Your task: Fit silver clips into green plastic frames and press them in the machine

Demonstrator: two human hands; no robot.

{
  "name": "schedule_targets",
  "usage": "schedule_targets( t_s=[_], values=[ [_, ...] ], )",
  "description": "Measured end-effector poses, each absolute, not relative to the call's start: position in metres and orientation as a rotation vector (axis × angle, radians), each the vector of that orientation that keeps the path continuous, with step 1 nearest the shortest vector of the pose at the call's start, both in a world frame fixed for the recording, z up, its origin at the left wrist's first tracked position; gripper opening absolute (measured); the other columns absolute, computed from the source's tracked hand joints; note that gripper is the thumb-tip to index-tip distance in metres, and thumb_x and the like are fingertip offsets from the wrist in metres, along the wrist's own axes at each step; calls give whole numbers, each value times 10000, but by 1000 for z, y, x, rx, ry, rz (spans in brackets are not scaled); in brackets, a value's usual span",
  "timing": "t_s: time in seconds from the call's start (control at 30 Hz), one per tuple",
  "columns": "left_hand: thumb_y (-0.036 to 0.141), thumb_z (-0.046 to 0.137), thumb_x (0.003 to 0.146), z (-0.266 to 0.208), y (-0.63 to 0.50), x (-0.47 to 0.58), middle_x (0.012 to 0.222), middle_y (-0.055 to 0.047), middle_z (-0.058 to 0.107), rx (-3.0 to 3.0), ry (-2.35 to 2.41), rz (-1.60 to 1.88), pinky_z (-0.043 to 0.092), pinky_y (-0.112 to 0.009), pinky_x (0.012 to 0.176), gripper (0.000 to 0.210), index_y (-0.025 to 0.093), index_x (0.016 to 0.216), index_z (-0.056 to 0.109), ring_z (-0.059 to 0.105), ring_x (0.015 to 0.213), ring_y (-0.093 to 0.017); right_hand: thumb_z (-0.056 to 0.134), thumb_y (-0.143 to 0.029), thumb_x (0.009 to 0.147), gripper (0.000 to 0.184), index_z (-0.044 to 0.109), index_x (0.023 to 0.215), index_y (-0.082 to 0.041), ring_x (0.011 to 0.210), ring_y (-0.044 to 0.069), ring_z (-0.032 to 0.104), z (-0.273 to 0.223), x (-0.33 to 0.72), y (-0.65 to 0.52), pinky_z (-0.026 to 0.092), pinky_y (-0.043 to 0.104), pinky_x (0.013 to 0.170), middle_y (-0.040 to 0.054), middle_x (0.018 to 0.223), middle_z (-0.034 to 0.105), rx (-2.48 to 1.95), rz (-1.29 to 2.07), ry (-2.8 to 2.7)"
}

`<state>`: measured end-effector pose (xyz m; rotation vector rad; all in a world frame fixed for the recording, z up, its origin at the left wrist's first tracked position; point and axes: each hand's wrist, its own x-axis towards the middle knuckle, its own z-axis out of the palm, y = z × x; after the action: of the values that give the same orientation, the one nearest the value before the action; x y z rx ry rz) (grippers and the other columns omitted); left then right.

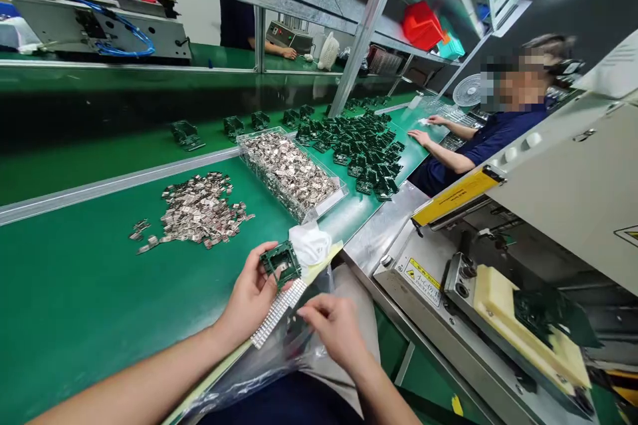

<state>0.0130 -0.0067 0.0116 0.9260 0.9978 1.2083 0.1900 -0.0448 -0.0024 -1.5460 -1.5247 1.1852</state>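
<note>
My left hand (249, 295) is closed around a dark green square plastic frame (295, 268) with an opening in its middle. Just below the frame lies a strip of small white rectangular pieces in rows (279, 312), at the table's near edge. My right hand (337, 329) is to the right of that strip, thumb and fingertips pinched together; whatever may be between them is too small to make out. A crumpled white cloth (310, 244) rests beyond the frame, beside yellow paper (321, 267). Clear plastic film (259, 378) hangs over my lap.
Loose small metal pieces (202, 209) form a pile on the green table (100, 292). A clear tray (341, 192) holds more, beside many green frames (356, 146). At right stands a machine (428, 265); a co-worker (493, 136) sits beyond it. A metal shelf post (369, 26) rises behind.
</note>
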Motion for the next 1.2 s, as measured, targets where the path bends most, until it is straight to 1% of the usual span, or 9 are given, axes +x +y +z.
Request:
schedule_targets(
  t_s=[0.07, 0.17, 0.4, 0.53, 0.63, 0.87, 1.03, 1.13, 1.2],
  values=[
    [503, 637, 828, 13, -8, 12, 1037, -56, 532, 965, 996, 1226, 616, -357, 771, 538, 233, 1237, 416, 588, 856, -162, 640, -316, 847, 162, 751, 794, -211, 569, 176, 625, 20, 191, -40, 470, 260, 536, 25, 677, 699, -1449, 1145, -1462],
    [466, 615, 858, 13, -9, 11, 989, -46, 550, 1045, 967, 1255, 603, -316, 744, 502, 228, 1247, 406, 570, 814, -149, 655, -289, 859, 126, 764, 889, -235, 665, 186, 644, 41, 185, -31, 498, 286, 617, 39, 791, 715, -1320, 1007, -1498],
    [357, 528, 932, 11, -15, 6, 941, -41, 581, 1260, 942, 1245, 536, -281, 718, 429, 221, 1311, 378, 571, 769, -145, 660, -186, 827, 88, 728, 817, -241, 708, 182, 563, 40, 157, -24, 446, 293, 615, 24, 759, 605, -1227, 778, -1498],
    [321, 505, 941, 8, -18, 5, 923, -45, 626, 1354, 963, 1224, 504, -275, 711, 420, 215, 1326, 375, 598, 793, -165, 658, -220, 841, 69, 689, 786, -248, 744, 201, 544, 37, 150, -22, 421, 311, 648, 21, 742, 578, -1287, 673, -1575],
    [286, 476, 951, 9, -20, 5, 905, -42, 657, 1368, 956, 1176, 502, -274, 701, 411, 224, 1341, 366, 626, 785, -171, 641, -259, 866, 130, 654, 738, -243, 723, 205, 530, 40, 147, -21, 406, 324, 661, 23, 720, 562, -1337, 620, -1619],
    [283, 501, 939, 11, -22, 6, 967, -50, 662, 1414, 1021, 1216, 504, -265, 684, 399, 230, 1324, 413, 626, 783, -164, 618, -266, 863, 208, 564, 669, -215, 671, 165, 491, 41, 143, -22, 379, 275, 594, 5, 708, 526, -1386, 747, -1523],
    [313, 508, 935, 8, -23, 7, 899, -41, 661, 1477, 1021, 1177, 491, -258, 629, 423, 231, 1339, 412, 610, 722, -158, 686, -331, 767, 221, 527, 687, -199, 580, 128, 429, 34, 147, -19, 377, 245, 524, -17, 667, 502, -1358, 945, -1301],
    [334, 499, 937, 11, -24, 12, 767, -16, 615, 1499, 1003, 1138, 504, -273, 653, 437, 213, 1345, 401, 619, 738, -176, 754, -370, 692, 291, 519, 666, -200, 548, 121, 430, 36, 155, -19, 412, 238, 508, -31, 610, 493, -1266, 1153, -1143],
    [344, 493, 938, 15, -25, 19, 754, -14, 594, 1512, 982, 1112, 505, -275, 640, 442, 201, 1344, 392, 611, 711, -171, 807, -394, 636, 357, 507, 649, -202, 535, 116, 432, 40, 163, -22, 436, 239, 501, -39, 595, 486, -1185, 1253, -1010]
  ],
)
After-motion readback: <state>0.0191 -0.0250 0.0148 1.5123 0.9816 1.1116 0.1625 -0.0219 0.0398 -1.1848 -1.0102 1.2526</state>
